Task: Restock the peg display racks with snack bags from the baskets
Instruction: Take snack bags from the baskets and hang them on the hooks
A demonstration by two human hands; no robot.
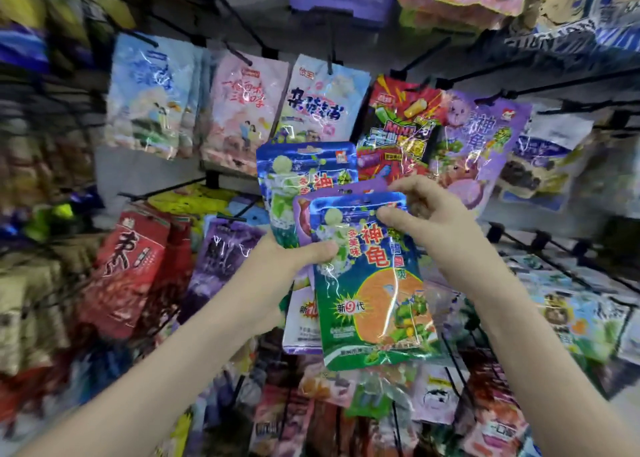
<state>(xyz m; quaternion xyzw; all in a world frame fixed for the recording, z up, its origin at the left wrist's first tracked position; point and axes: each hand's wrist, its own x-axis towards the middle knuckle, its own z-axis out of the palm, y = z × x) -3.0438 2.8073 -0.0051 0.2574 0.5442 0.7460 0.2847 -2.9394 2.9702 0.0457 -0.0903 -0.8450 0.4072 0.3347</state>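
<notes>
Clasping fanned snack bags [304,169] in left hand [294,262]; right hand [429,214] pinches front bag [367,301] top.

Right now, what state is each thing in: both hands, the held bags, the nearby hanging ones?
Blue-and-green foil snack bag with orange circle: frontmost, held by both hands, unhung.
Purple foil bag behind it: held, mostly hidden.
Blue foil bag at back: held, unhung.
Left hand: grips all three, thumb on the front one.
Right hand: pinches the front bag's top edge.
Purple foil bag on the rack: hanging from a peg.
</notes>
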